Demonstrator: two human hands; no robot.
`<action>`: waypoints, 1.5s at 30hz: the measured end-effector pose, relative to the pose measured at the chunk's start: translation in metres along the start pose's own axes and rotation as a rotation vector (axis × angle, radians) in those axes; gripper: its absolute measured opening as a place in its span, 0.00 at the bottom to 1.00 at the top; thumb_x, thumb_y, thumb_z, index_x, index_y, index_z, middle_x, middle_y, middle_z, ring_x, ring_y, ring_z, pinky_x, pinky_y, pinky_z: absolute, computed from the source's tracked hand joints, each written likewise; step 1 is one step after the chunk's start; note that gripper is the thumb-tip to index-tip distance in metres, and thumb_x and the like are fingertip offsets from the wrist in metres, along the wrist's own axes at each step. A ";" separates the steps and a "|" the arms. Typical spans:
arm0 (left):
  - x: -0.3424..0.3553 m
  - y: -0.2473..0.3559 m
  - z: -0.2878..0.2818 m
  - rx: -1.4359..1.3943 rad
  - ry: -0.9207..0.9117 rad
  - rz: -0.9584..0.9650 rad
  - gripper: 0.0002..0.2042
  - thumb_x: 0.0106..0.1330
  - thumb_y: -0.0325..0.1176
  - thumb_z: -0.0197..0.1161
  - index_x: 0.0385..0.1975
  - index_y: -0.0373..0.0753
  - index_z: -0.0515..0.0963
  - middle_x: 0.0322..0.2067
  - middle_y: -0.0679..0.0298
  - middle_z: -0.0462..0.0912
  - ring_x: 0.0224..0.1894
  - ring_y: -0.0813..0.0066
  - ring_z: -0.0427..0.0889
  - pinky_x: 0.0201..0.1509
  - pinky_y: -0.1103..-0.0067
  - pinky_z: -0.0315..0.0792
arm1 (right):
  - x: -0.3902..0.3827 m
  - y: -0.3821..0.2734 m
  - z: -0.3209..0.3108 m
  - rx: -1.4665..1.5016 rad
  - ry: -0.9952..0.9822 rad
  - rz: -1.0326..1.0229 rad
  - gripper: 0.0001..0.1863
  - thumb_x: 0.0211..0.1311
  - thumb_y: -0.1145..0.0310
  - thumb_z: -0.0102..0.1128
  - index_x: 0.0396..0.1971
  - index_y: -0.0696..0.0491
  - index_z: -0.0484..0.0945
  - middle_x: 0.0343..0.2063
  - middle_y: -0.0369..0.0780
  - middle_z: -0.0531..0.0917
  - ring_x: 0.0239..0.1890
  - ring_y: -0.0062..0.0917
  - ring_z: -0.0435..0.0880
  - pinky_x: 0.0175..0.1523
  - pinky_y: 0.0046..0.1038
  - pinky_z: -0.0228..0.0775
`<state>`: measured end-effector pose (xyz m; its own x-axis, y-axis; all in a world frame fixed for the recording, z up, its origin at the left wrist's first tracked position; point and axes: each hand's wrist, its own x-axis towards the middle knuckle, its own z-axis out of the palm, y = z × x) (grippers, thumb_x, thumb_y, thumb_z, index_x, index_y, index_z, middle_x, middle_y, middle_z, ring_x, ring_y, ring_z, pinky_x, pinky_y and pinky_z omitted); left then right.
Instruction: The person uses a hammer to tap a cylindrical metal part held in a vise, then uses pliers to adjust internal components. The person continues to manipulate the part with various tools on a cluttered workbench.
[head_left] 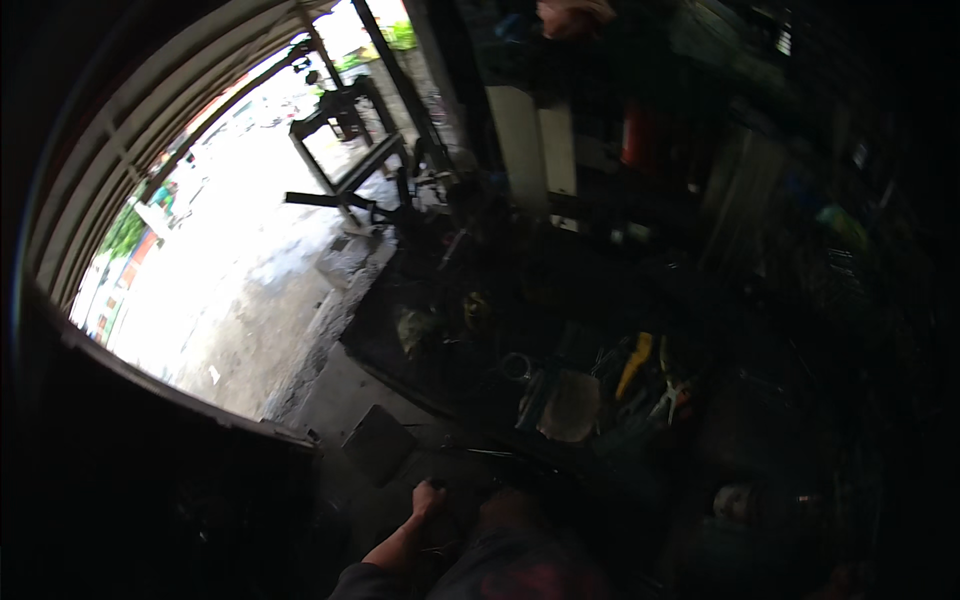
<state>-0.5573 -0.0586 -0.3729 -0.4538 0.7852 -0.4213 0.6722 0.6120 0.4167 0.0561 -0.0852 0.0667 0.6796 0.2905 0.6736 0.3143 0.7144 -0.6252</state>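
My left hand [428,497] reaches forward from the lower edge, low in the middle of the picture. Its fingers are curled closed, and a small dark shape shows at them that I cannot make out. A dark flat square plate [379,445] lies on the floor just beyond this hand. Deep shadow covers the area to the right of it, and my right hand cannot be picked out there. A dark workbench [470,375] stands ahead, bearing a tool with a yellow handle [634,366], a pale flat piece [570,406] and a ring-shaped roll [516,367].
A metal frame stand [345,150] is by the wide doorway at the upper left, with bright concrete ground [240,330] outside. Pale upright panels [520,140] and a red cylinder [637,137] stand behind the bench. A pale rounded object [733,502] lies at the lower right.
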 end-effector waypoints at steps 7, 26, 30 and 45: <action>0.109 -0.002 -0.032 -0.436 -0.009 0.014 0.08 0.65 0.30 0.63 0.37 0.34 0.84 0.26 0.62 0.84 0.24 0.72 0.82 0.28 0.71 0.75 | -0.138 0.031 0.117 -0.450 -0.421 0.082 0.14 0.70 0.68 0.61 0.48 0.61 0.84 0.37 0.50 0.87 0.33 0.26 0.87 0.34 0.23 0.79; 0.171 -0.086 -0.092 -0.640 -0.425 -0.354 0.08 0.71 0.29 0.60 0.45 0.34 0.81 0.29 0.62 0.84 0.24 0.72 0.82 0.25 0.75 0.74 | -0.186 0.125 0.326 -0.651 -0.124 -0.204 0.17 0.77 0.65 0.58 0.30 0.63 0.78 0.32 0.44 0.84 0.31 0.28 0.81 0.40 0.29 0.72; 0.169 -0.081 -0.087 -0.671 -0.408 -0.386 0.09 0.70 0.28 0.60 0.46 0.33 0.80 0.29 0.62 0.85 0.24 0.73 0.82 0.25 0.76 0.74 | -0.251 0.222 0.312 -0.830 -0.483 0.511 0.23 0.72 0.56 0.67 0.54 0.60 0.79 0.32 0.41 0.87 0.32 0.28 0.85 0.40 0.31 0.76; 0.198 -0.038 -0.138 -0.433 0.386 0.051 0.10 0.68 0.26 0.65 0.47 0.32 0.80 0.38 0.59 0.86 0.39 0.69 0.83 0.48 0.73 0.77 | -0.370 0.158 0.247 -0.830 -0.774 0.781 0.16 0.68 0.68 0.68 0.53 0.55 0.82 0.36 0.43 0.87 0.29 0.31 0.85 0.36 0.32 0.76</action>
<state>-0.7534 0.0868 -0.3614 -0.6624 0.7422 -0.1021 0.4347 0.4917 0.7545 -0.3090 0.0779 -0.1838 0.4083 0.9090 -0.0837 0.5106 -0.3034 -0.8045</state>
